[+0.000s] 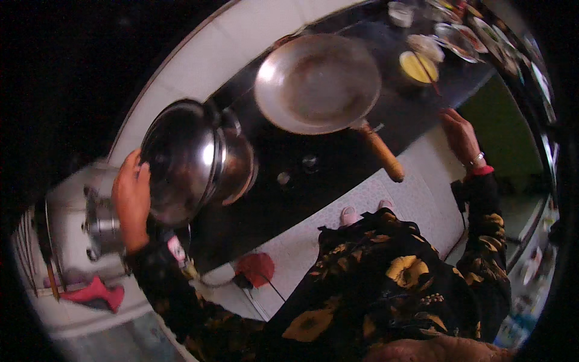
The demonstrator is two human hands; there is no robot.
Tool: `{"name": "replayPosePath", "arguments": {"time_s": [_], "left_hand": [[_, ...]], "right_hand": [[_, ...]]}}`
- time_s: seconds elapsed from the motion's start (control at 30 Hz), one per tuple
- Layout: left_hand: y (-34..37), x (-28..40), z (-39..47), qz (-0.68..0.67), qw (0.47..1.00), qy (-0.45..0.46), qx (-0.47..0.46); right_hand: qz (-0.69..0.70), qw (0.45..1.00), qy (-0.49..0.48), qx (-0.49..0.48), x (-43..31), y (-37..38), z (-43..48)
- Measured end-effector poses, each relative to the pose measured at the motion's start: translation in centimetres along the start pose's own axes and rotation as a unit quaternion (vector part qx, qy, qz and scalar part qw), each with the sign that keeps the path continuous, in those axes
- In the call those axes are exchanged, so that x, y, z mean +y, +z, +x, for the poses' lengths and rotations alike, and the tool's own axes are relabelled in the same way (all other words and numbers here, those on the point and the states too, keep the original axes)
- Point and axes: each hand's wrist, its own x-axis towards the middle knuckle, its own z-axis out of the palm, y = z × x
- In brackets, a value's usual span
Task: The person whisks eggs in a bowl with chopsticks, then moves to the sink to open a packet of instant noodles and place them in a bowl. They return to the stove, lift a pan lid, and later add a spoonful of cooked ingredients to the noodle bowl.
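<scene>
My left hand [131, 199] is at the top of a shiny domed metal lid [183, 158], its thumb and fingers closed at the lid; the exact hold is partly hidden. Under the lid stands a metal pot [237, 165] with a loop handle, on a black cooktop [280, 203]. Beside it rests a wok [325, 81] with a wooden handle [382, 154] pointing towards me; it holds no food that I can see. My right hand [459, 133] hangs near the counter edge, holding nothing visible. Just beyond its fingers, chopsticks [427, 72] lean in a bowl of yellow liquid [414, 67].
Two round knobs [310, 160] sit on the cooktop's front part. Several plates and bowls of food [457, 40] crowd the far right counter. A metal pot [104, 219] and a red cloth-like item [97, 294] are at left. A red round object [255, 269] is below the counter.
</scene>
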Motion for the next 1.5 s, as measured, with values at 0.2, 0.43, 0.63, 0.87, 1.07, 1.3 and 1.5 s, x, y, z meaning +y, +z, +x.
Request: {"name": "replayPosePath", "arguments": {"time_s": [0.2,0.43,0.63,0.87,1.07,1.3,1.5], "left_hand": [[0.7,-1.0,2.5,0.104,0.994,-0.013,-0.017],[3.1,-3.6,3.9,-0.004,0.996,0.007,-0.086],[5.1,-5.5,7.0,0.131,0.964,-0.018,-0.231],[4.1,-3.4,6.8,0.127,0.978,0.027,-0.166],[1.4,-2.7,8.8,0.224,0.961,0.106,-0.123],[-0.2,0.2,9.4,0.132,0.981,0.072,-0.121],[5.1,2.6,11.5,-0.108,0.974,0.129,-0.152]], "right_hand": [[-0.027,0.997,0.042,-0.05,0.1,0.7,-1.8],[-0.063,0.992,0.08,-0.077,1.8,-0.2,-3.8],[-0.059,0.996,0.037,-0.062,3.0,0.3,-5.4],[-0.096,0.987,0.089,-0.087,4.3,-0.5,-6.6],[-0.098,0.986,0.101,-0.084,3.7,-0.5,-6.4],[-0.104,0.984,0.12,-0.083,4.1,-0.3,-7.4],[-0.12,0.985,0.087,-0.093,3.7,-0.4,-6.5]]}}
